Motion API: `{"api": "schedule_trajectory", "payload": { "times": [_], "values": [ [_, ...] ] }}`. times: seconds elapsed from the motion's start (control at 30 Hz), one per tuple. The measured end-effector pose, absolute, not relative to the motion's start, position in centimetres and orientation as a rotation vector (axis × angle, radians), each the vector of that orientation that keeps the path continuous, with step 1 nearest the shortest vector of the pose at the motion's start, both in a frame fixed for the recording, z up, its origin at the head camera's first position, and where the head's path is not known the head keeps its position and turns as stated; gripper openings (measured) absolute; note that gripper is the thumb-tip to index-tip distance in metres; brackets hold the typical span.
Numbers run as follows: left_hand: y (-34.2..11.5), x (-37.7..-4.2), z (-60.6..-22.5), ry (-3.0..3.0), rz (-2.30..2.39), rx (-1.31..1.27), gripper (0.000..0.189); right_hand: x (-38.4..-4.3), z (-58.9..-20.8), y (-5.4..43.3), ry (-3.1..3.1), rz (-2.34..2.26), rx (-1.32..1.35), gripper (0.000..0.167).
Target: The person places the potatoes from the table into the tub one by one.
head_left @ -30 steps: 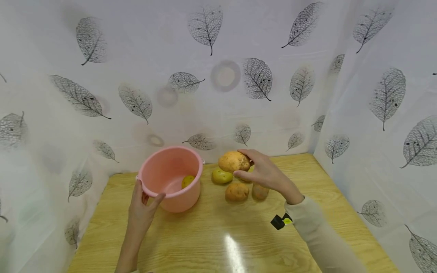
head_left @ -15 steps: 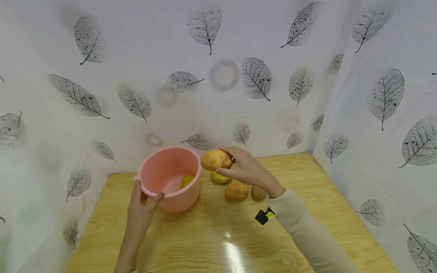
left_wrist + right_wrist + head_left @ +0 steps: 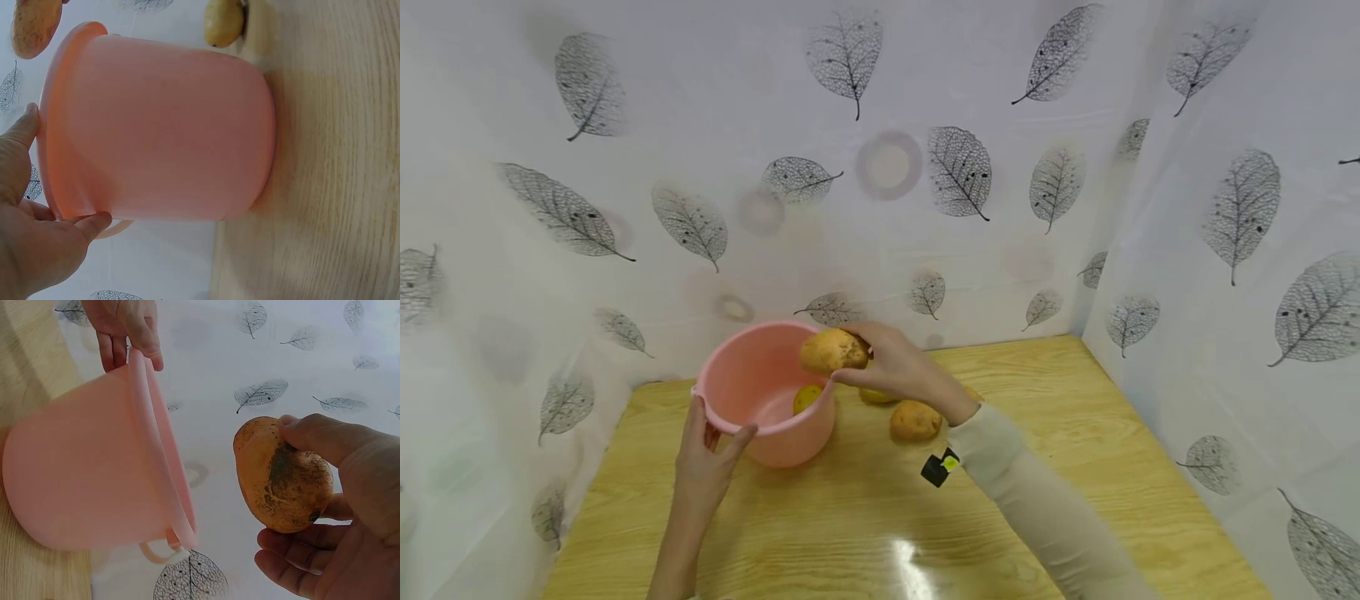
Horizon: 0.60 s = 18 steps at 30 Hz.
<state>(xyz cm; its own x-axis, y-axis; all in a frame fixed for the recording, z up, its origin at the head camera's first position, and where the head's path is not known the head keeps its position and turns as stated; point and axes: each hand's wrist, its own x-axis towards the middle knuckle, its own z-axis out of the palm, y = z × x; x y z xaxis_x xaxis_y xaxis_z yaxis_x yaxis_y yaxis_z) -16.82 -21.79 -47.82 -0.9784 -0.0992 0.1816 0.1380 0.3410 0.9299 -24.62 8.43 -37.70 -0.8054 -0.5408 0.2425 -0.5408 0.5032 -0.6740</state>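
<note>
Leftward to the bucket [image 3: 792, 443] has come the held potato [image 3: 831, 352], which 1 second ago was over the potatoes to the right; the bucket has barely shifted. Now the potato is just above the bucket's right-hand rim, apart from it. Its shape is a lumpy oval, with golden-tan skin freckled and roughened by a dark grey-green and brown patch towards the blunter end. On it the right hand [image 3: 887, 362] has its grip clamped, thumb across from the fingers.

Left of the bucket, the left hand [image 3: 703, 458] has its grip clamped on the rim, thumb and fingers pinching the rolled lip. Smooth, matt pink plastic, the bucket is round and tapers to a curved base; a pale handle [image 3: 161, 555] loops from its side. Inside lies 1 yellow potato [image 3: 807, 398]. Right of the bucket, on the glossy wood-grain tabletop [image 3: 820, 525], sit a rounded brown potato [image 3: 916, 421] and a smoother yellow-green one, [image 3: 224, 22] partly hidden in the head view. Behind the bucket hangs a thin, milky sheet [image 3: 880, 242] printed with lacy, veined leaves.
</note>
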Motion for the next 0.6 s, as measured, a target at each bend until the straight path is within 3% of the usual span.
{"api": "schedule_trajectory", "payload": {
  "times": [0.6],
  "values": [
    [-21.7,-16.7,-47.7,-2.419,-1.713,-0.017,0.103,-25.8,-38.7,2.1,-2.682,1.031,1.165,0.066]
  ]
}}
